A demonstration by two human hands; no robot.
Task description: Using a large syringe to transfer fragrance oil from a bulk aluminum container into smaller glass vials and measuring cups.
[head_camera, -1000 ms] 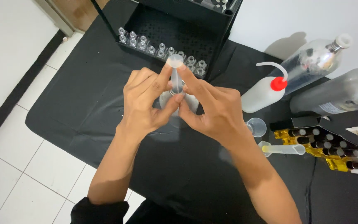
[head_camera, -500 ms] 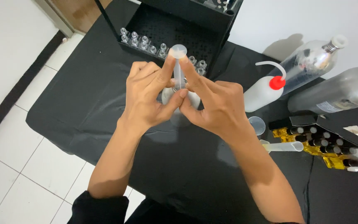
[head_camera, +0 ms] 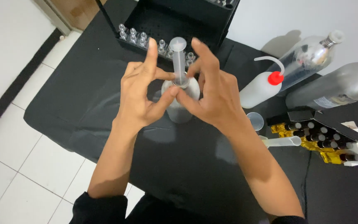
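Observation:
My left hand [head_camera: 139, 97] and my right hand [head_camera: 212, 95] both grip a translucent plastic flask [head_camera: 180, 108] held above the black table cloth [head_camera: 104, 79]. A clear plastic syringe [head_camera: 179, 58] stands upright in the flask's neck, its plunger end on top. Thumbs and fingertips of both hands pinch around the neck where the syringe enters. Both index fingers point up beside the syringe.
A black rack [head_camera: 166, 20] with several small glass vials [head_camera: 133, 36] stands behind the hands. At right are a white wash bottle with a red cap [head_camera: 262, 87], two large clear bottles [head_camera: 311, 58], a small funnel [head_camera: 255, 120], a measuring tube [head_camera: 280, 142] and a box of dark vials [head_camera: 320, 137].
The syringe stands higher out of the flask than before. Both hands with the flask have shifted slightly; my fingers have spread more around the neck.

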